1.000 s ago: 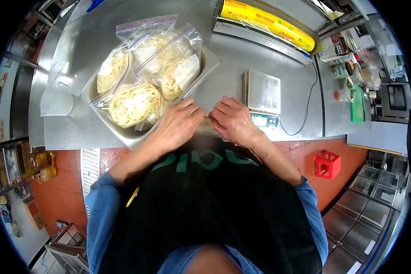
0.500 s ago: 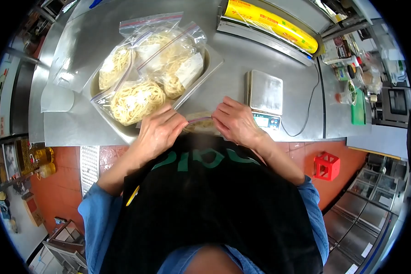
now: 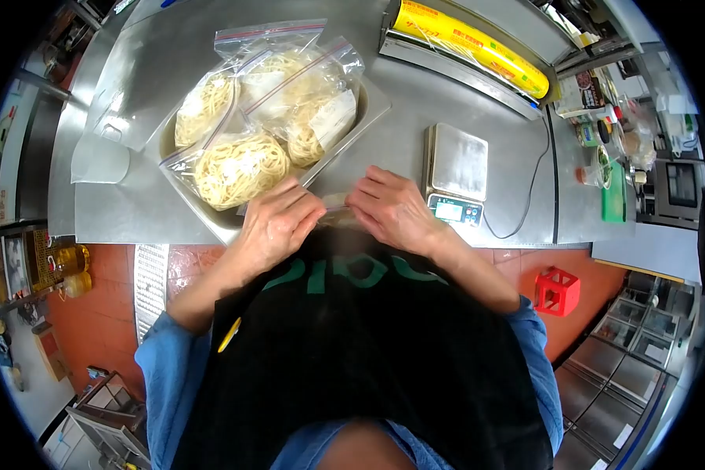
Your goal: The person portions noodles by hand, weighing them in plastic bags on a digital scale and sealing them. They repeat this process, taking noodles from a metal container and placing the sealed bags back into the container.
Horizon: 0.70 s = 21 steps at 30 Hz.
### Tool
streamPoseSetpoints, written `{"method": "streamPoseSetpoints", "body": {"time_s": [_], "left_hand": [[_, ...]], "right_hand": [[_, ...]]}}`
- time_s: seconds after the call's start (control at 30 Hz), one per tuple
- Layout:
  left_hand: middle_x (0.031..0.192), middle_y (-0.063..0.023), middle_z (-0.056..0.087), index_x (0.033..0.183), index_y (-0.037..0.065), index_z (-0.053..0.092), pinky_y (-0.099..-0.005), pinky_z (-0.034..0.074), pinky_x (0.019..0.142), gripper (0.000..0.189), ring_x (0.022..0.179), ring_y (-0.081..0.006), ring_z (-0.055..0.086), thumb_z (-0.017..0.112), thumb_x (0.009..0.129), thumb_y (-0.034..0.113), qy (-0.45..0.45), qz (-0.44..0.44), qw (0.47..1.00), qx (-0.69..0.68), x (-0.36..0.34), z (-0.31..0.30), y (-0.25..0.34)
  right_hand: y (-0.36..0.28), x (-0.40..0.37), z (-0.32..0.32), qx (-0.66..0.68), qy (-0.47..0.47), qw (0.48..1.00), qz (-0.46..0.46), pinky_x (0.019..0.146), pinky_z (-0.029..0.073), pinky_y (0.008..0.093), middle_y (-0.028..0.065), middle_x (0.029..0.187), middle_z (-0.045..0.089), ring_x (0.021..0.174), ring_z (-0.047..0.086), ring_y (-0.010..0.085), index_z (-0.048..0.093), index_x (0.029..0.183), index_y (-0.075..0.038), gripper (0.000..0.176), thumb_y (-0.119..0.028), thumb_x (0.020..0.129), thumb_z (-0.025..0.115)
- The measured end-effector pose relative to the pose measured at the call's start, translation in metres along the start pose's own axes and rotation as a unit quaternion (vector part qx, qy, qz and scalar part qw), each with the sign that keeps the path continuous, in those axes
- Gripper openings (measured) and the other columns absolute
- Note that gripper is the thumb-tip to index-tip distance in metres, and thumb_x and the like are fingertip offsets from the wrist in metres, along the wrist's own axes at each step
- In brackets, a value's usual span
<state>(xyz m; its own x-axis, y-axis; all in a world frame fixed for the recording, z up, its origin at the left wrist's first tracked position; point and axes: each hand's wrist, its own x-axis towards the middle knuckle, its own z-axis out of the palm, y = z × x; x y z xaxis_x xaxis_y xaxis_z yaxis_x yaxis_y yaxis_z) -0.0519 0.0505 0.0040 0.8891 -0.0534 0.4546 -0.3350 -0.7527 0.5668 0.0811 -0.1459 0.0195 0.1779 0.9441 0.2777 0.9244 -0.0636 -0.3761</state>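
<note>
Between my two hands, at the table's front edge, is a clear zip bag (image 3: 335, 205) with a pinkish zip strip along its top. My left hand (image 3: 280, 217) pinches one end of the strip, fingers closed. Closer to the middle of the strip, my right hand (image 3: 388, 205) grips it with bent fingers. The lower part of the bag is mostly hidden by my hands and the black apron. Just beyond my left hand stands a metal tray (image 3: 352, 139) holding several zip bags of noodles (image 3: 241, 171).
A digital scale (image 3: 458, 160) with a lit display stands right of my hands, its cable trailing right. Behind it lies a yellow roll of wrap (image 3: 470, 47) in a metal dispenser. A translucent container (image 3: 102, 159) is at the left; a red stool (image 3: 557, 291) stands on the floor.
My right hand has moved left along the zip strip, closer to my left hand. My left hand stays nearly in place, and the view has shifted slightly.
</note>
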Motion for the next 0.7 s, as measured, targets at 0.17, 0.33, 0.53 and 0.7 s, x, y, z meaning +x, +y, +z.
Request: {"method": "streamPoseSetpoints", "body": {"time_s": [0.17,0.33,0.53,0.7], "left_hand": [[0.076,-0.0079,0.060,0.079,0.003,0.065,-0.0380,0.050,0.058,0.011,0.074,-0.0260,0.059,0.076,0.078,0.003,-0.019,0.011,0.999,0.025,0.002,0.001,0.002],[0.076,-0.0074,0.060,0.079,0.003,0.065,-0.0377,0.050,0.059,0.011,0.074,-0.0256,0.059,0.075,0.078,0.004,-0.018,0.018,1.000,0.016,0.003,0.000,0.002],[0.076,-0.0074,0.060,0.078,0.003,0.065,-0.0377,0.050,0.059,0.011,0.074,-0.0254,0.058,0.075,0.077,0.003,-0.009,0.017,1.000,0.017,0.003,-0.001,0.001],[0.077,-0.0074,0.061,0.079,0.003,0.066,-0.0376,0.051,0.060,0.010,0.075,-0.0252,0.059,0.075,0.078,0.003,-0.033,0.014,0.999,0.015,0.001,-0.004,0.000]], "right_hand": [[-0.005,0.009,0.009,-0.001,0.024,1.000,-0.018,0.071,0.052,0.0378,0.0061,0.083,0.057,0.084,0.057,0.0267,0.061,0.085,-0.006,0.016,-0.006,0.075,0.074],[-0.008,0.012,0.017,-0.016,0.028,0.999,-0.044,0.071,0.051,0.0379,0.0055,0.082,0.056,0.084,0.057,0.0255,0.059,0.081,-0.006,0.016,-0.008,0.076,0.074],[-0.009,0.016,0.015,-0.017,0.056,0.998,-0.029,0.070,0.052,0.0354,0.0044,0.080,0.054,0.083,0.057,0.0242,0.059,0.078,-0.006,0.016,-0.009,0.075,0.074],[-0.009,0.011,0.030,-0.021,0.056,0.997,-0.043,0.069,0.052,0.0356,0.0029,0.080,0.054,0.082,0.057,0.0230,0.060,0.079,-0.008,0.016,-0.011,0.074,0.075]]}}
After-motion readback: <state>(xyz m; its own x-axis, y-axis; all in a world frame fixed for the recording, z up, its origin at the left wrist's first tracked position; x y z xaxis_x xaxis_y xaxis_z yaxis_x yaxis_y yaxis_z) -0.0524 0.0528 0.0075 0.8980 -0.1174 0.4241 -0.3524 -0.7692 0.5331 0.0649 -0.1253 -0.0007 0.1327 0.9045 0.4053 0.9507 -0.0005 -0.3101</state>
